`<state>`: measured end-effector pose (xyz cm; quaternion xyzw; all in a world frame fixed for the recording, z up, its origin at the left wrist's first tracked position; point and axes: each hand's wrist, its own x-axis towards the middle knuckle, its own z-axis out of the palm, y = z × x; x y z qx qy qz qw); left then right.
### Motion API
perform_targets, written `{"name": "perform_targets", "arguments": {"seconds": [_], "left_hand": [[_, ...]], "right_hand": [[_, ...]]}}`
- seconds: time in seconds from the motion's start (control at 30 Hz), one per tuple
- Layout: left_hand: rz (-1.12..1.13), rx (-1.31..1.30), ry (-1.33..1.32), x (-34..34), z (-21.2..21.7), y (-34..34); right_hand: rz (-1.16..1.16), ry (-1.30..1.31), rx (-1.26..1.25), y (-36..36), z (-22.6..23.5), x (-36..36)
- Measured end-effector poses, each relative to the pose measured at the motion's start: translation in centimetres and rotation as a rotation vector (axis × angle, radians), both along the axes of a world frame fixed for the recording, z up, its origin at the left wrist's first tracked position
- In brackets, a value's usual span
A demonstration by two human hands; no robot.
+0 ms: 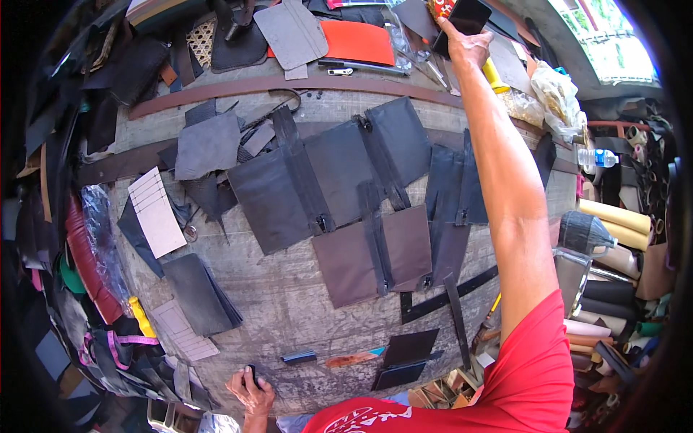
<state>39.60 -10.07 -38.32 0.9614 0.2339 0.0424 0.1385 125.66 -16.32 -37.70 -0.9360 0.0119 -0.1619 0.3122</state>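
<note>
In the head view, the right hand (468, 50) is clamping a flat, glossy black rectangle (473, 16) at the far side of the scuffed grey table (278, 292), the left hand (253, 395) is curling around a small dark object (250, 373) at the near edge, smooth leathery panels (339, 173) are lying between

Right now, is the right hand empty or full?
Full: the right hand holds a flat black thing, thumb at its edge.

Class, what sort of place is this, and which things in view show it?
Probably a leatherworking workshop: dark leather-like panels with zip strips lie on a scuffed worktable, and rolls of sheet material are stacked at the right.
</note>
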Motion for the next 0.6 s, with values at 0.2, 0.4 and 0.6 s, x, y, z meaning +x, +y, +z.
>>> {"name": "perform_targets", "arguments": {"seconds": [0.2, 0.4, 0.6], "left_hand": [[0.033, 0.031, -0.009, 0.6, 0.0, 0.2], [0.079, -0.061, -0.069, 0.9, 0.3, 0.4], [0.072, -0.086, -0.181, 1.7, 0.7, 0.4]], "right_hand": [[0.029, -0.062, -0.065, -1.2, -0.4, -0.8], [0.238, -0.051, 0.153, -4.5, 4.0, -11.5], [0.619, 0.099, 0.198, -14.1, 10.7, -29.0]]}}
